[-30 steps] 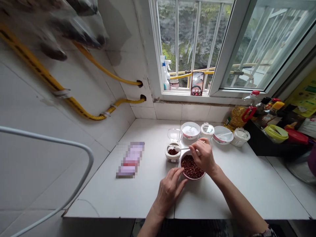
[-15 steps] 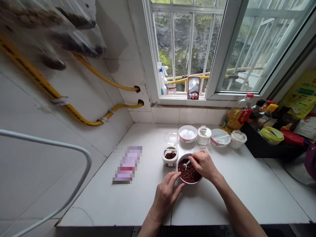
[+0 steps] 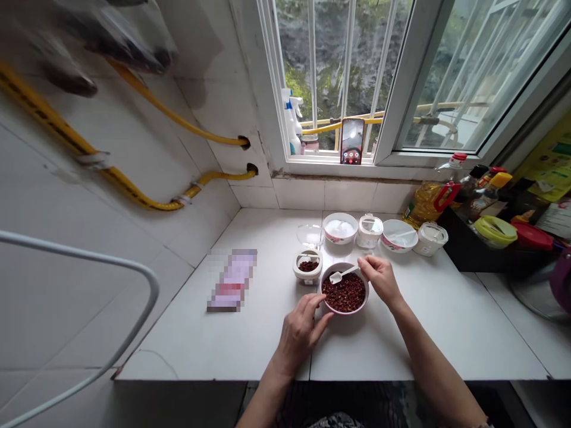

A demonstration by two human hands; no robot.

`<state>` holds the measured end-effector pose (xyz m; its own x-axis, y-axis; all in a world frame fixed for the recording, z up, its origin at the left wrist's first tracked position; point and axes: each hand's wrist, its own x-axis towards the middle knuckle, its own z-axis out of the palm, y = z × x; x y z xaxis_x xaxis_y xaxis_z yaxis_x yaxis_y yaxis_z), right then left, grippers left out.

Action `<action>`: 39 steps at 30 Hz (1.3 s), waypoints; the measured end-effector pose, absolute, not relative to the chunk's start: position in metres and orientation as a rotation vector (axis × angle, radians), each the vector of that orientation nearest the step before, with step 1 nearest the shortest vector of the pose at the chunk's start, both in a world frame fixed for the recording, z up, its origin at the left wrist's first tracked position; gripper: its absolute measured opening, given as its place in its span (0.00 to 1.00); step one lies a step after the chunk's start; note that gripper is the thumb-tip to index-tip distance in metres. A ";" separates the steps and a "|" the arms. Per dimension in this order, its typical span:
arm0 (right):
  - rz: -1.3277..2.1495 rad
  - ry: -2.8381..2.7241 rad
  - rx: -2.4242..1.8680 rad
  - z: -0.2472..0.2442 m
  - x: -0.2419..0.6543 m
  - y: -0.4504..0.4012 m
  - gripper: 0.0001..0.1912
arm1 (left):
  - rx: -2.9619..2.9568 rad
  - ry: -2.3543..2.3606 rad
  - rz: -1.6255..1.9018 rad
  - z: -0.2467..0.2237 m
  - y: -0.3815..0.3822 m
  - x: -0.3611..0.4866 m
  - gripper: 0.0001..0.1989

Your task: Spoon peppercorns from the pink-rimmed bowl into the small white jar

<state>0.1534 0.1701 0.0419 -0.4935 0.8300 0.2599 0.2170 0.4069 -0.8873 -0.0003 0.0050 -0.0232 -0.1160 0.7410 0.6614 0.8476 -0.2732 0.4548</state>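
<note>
My right hand (image 3: 379,278) pinches the handle end of a small white spoon (image 3: 342,275). The spoon's scoop is over a round bowl (image 3: 367,302) of dark red Sichuan peppercorns (image 3: 344,297); I cannot tell whether it touches them. My left hand (image 3: 303,326) steadies this bowl, fingertips on its left rim and thumb against its near side. Just left of the bowl stands an open white seasoning jar (image 3: 307,277) with some peppercorns inside. Its clear lid (image 3: 309,234) is tipped up behind it.
Behind are a bowl of white grains (image 3: 340,238), a lidded jar (image 3: 369,238), a flowered bowl (image 3: 400,244) and another jar (image 3: 430,246). An oil bottle (image 3: 426,199) and a black condiment box (image 3: 486,249) stand right. A blurred purple packet (image 3: 234,282) lies left; a phone (image 3: 352,141) leans at the window.
My right hand has drawn back to the right and lifted the spoon, whose scoop now shows over the peppercorns. My left hand stays at the bowl. The camera has tilted slightly down.
</note>
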 end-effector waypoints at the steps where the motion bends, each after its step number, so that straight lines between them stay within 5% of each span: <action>1: 1.048 -1.954 -0.897 0.042 0.154 0.170 0.22 | -2.007 -1.820 -1.344 -0.023 0.005 0.000 0.13; 11: 0.516 -2.263 -0.759 0.034 0.142 0.159 0.20 | -2.007 -1.838 -1.336 -0.019 0.004 0.001 0.11; 24: 1.073 -1.950 -0.891 0.040 0.151 0.166 0.23 | -2.006 -1.838 -1.323 -0.020 0.004 0.000 0.11; 39: 0.792 -1.978 -0.907 0.038 0.150 0.166 0.22 | -2.012 -1.834 -1.323 -0.020 0.004 0.001 0.11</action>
